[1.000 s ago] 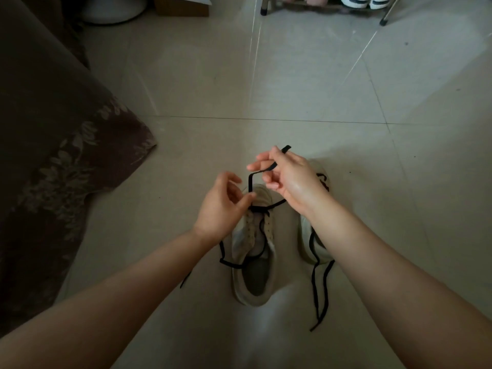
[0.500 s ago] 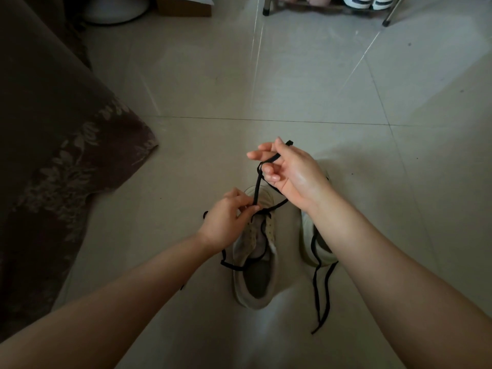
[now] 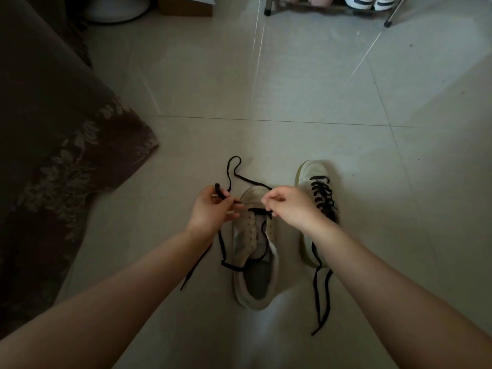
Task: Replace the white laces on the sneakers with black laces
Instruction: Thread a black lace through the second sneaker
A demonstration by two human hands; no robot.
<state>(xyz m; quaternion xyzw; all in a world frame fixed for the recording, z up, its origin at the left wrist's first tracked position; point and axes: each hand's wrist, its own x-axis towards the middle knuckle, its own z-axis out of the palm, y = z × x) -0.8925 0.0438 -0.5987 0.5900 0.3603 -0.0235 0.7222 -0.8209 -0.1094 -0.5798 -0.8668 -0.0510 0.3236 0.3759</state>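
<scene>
Near sneaker (image 3: 254,251) on floor (image 3: 319,89), laced at toe only. Left hand (image 3: 210,211) and right hand (image 3: 290,206) each pinch black lace (image 3: 234,169). Lace limp, light; judged best gripped near stiff tip

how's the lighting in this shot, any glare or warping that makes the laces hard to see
Head view: dim overall, with a brighter patch on the floor tiles at right and thin glare streaks near the top. The wide lens bends the edges. The cloth at left is nearly lost in shadow. The black lace stands out sharply on the pale floor, as do the left hand and right hand.
</scene>
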